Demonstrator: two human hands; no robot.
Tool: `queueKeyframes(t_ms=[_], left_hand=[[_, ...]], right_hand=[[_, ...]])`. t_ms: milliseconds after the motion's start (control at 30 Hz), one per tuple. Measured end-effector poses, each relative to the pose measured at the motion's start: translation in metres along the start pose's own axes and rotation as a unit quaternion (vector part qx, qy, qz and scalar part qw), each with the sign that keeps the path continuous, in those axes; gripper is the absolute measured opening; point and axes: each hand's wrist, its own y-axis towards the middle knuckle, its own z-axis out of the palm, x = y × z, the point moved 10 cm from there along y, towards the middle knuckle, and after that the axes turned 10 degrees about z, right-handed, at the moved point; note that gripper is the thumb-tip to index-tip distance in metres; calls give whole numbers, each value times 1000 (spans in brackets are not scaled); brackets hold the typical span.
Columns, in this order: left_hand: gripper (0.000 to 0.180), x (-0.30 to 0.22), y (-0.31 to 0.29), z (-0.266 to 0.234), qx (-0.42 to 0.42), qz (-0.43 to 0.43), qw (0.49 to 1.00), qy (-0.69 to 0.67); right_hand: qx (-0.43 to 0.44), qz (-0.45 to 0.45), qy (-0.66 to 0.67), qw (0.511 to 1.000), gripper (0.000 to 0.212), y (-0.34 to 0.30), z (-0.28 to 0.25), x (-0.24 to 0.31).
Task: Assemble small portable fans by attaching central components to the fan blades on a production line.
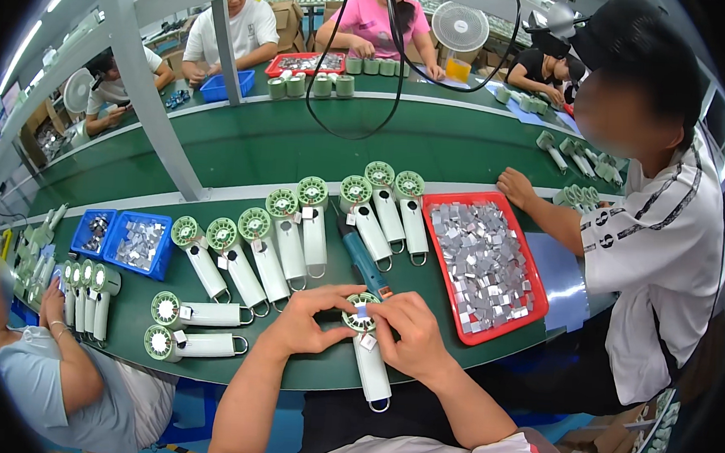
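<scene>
A white handheld fan with a round green head lies before me at the table's front edge, its wire loop toward me. My left hand is closed around the left side of the fan's head, thumb and forefinger at its rim. My right hand pinches a small bluish-silver square piece over the middle of the head. A small white tag sits just below the head. Whether the square piece touches the fan's head, I cannot tell. Just beyond my hands lies a teal electric screwdriver.
Several like fans stand in rows ahead and to the left. A red tray of silver squares is at the right, beside a co-worker's arm. Blue bins sit at the left. Black cables hang overhead.
</scene>
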Motion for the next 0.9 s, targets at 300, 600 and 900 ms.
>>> queueKeyframes(t_ms=[300, 600, 900], left_hand=[[38, 0, 1, 2, -4, -5, 1000, -13], [38, 1, -3, -2, -8, -16, 1000, -6], [36, 2, -1, 1, 4, -3, 1000, -10]], right_hand=[[-5, 7, 13, 1000, 21, -2, -2, -4], [0, 2, 8, 1000, 25, 1, 0, 7], [16, -18, -60, 998, 22, 1, 2, 18]])
